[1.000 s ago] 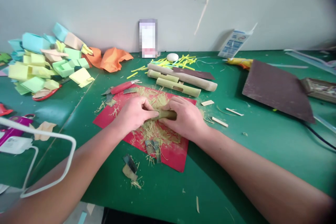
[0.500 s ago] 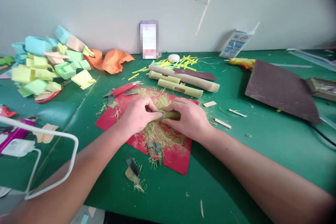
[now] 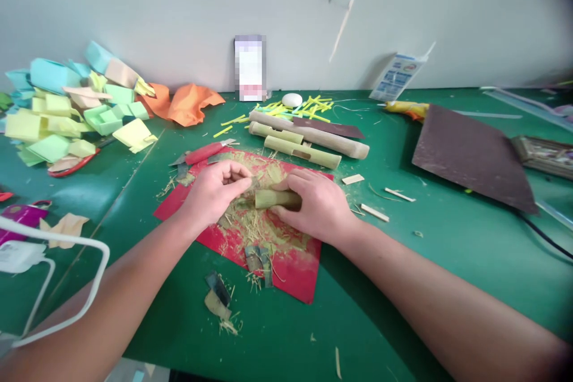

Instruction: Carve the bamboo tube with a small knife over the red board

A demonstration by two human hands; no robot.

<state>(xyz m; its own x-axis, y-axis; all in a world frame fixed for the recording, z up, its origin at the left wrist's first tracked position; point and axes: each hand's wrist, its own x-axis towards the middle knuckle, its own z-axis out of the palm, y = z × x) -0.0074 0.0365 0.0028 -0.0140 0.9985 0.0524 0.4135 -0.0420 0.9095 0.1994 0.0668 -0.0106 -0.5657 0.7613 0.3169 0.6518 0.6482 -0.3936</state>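
Now, left hand (image 3: 210, 191): drawn back from the tube's left end, where it was half a second ago; thumb and fingertips almost meet, though whether they pinch a dark scrap I cannot tell.
Right hand (image 3: 322, 203): as before, curled around the tube's right part, thumb on the near side.
Bamboo tube (image 3: 273, 199): over the middle of the red sheet (image 3: 298, 283); its left end now shows, so contact there seems broken off while the right hand alone steadies it.
Grey scraps (image 3: 254, 258): across the sheet's near-left edge.
Red-handled knife (image 3: 203, 154): by the sheet's far-left edge, untouched.
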